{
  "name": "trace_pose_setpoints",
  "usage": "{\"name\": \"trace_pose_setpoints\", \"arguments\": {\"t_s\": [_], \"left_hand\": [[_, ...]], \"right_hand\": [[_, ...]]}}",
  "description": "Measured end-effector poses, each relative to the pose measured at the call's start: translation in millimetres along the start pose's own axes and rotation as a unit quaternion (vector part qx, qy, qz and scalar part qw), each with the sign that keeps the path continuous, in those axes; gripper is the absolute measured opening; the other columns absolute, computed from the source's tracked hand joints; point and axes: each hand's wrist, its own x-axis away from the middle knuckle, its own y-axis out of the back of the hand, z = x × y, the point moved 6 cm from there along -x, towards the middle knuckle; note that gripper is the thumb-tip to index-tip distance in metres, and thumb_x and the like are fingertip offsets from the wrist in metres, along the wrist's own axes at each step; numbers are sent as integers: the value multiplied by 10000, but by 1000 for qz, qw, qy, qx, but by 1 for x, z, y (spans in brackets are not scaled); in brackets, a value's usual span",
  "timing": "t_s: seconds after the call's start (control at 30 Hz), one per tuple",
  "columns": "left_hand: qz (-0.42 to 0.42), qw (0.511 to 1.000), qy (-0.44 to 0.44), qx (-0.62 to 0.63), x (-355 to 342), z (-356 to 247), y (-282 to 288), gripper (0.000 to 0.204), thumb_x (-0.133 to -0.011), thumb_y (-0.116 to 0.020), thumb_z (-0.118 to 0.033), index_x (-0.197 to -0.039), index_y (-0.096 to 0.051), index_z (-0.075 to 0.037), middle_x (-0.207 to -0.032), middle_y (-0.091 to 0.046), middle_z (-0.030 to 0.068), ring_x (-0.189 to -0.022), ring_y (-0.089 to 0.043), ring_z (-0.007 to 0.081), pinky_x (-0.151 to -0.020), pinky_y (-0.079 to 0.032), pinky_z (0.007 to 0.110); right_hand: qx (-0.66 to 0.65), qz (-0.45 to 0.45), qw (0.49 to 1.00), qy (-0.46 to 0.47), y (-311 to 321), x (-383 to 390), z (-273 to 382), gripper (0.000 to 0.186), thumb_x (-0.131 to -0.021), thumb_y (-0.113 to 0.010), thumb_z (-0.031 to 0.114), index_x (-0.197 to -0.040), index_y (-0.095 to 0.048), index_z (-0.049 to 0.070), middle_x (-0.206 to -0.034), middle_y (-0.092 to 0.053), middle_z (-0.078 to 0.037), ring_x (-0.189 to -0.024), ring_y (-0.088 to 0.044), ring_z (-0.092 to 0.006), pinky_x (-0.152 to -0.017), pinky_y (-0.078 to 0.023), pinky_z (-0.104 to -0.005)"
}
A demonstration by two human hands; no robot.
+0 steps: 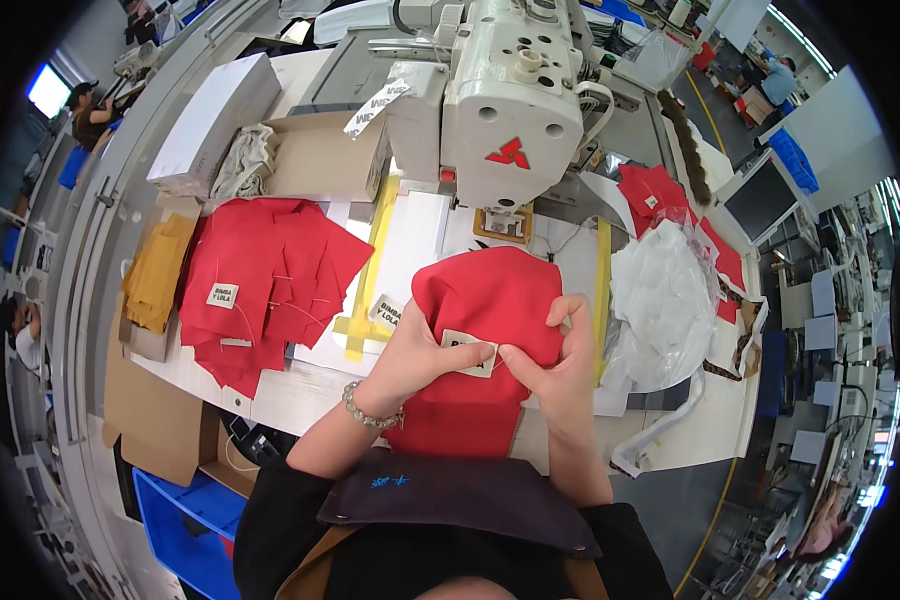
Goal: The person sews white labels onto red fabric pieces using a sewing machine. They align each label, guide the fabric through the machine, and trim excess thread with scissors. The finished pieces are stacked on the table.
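Far L: 1 stack of orange-yellow pcs [160,272], no. in it can't be counted, w/ 1 long white box [215,125] behind; blue crate [188,515] low down, below an open brown carton [165,415]. Next, a big pile of red cloth pcs [275,270] on the white surface [298,405], too overlapped to count; 1 cream label w/ dark print faces up on it, plus a sliver of what may be another. Behind: 1 shallow cardboard tray [315,158] w/ crumpled grey cloth [245,160]. Then yellow tape [370,265] & 1 loose cream label [386,311], 2 lines of dark print. L hand [420,350], bead bracelet [370,408] on wrist, grips the red piece [495,285], thumb on the L part of its cream patch [468,354]; print there partly covered. That piece is mid-surface, in front of 1 white sewing machine [510,120] w/ red 3-part emblem & a printed white strip [377,107] hanging at its L. Apron [440,495] below has small blue stitched characters. R hand [560,365] holds same piece, thumb by patch's R edge, index bent at cloth edge. Further R: clear bag w/ white contents [662,300], more red pcs [655,190] behind, 1 label showing; then 1 dark screen [760,205].
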Motion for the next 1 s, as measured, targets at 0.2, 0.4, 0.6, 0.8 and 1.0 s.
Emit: {"name": "trace_pose_setpoints", "arguments": {"t_s": [0.2,0.4,0.6,0.8,1.0], "left_hand": [[1,1000,5,-12,5,-8,-4,721,-709,-789,3,-1335,-434,-11,-1206,-584,74,-1090,-582,147,-922,-492,313],[-8,1000,-14,10,10,-13,-5,661,-745,-784,-43,-1308,-439,-1,-1189,-586,74,-1089,-576,136,-920,-493,307],[-13,999,-42,-16,8,-13,-3,672,-742,-782,-41,-1313,-430,7,-1197,-582,87,-1098,-574,152,-933,-490,316],[-10,999,-38,-9,8,-17,-7,662,-737,-776,-30,-1303,-436,11,-1190,-580,87,-1102,-572,153,-937,-487,317],[-15,999,-34,12,11,-19,-8,680,-728,-777,-20,-1309,-425,12,-1197,-572,94,-1108,-570,159,-935,-488,320]], "right_hand": [[-120,29,990,-61,-3,-1,-1,490,-745,-678,-121,-1028,-350,107,-1042,-543,-75,-964,-604,-130,-793,-530,-264],[-162,48,981,-95,-7,-1,0,494,-749,-677,-114,-1030,-343,118,-1058,-551,-88,-978,-608,-140,-816,-540,-280],[-184,44,978,-88,-9,1,2,494,-750,-674,-107,-1031,-338,121,-1071,-550,-96,-988,-605,-147,-815,-546,-287],[-205,48,971,-116,-8,-1,2,499,-738,-677,-94,-1029,-339,129,-1052,-537,-85,-975,-600,-144,-817,-544,-284],[-215,61,965,-138,-9,-1,-2,497,-729,-691,-60,-1025,-342,134,-1025,-524,-66,-939,-579,-117,-798,-515,-259]]}}
